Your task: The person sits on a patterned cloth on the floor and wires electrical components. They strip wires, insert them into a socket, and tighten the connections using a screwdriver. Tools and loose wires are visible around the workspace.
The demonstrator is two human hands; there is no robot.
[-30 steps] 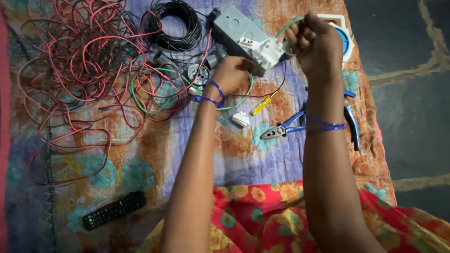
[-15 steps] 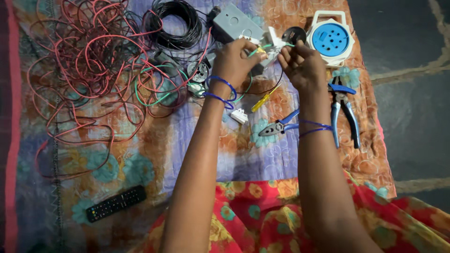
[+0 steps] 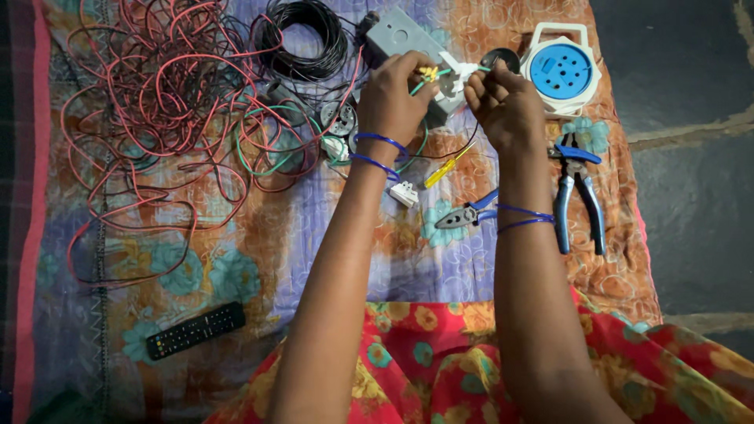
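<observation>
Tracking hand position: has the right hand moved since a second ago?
Yes. The right hand has shifted left, off the blue-and-white extension reel it partly covered, toward the left hand; both hold the green wire.

Bare forearms, thin blue bangles (image 3: 377, 153) on each wrist, and a red floral garment (image 3: 440, 353) over the lap.

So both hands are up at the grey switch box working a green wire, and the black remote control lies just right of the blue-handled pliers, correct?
Not quite. The head view shows the black remote control at the lower left of the cloth, far from the blue-handled pliers, which lie on the right. The rest holds: the left hand and right hand are up at the grey switch box with the green wire.
</observation>
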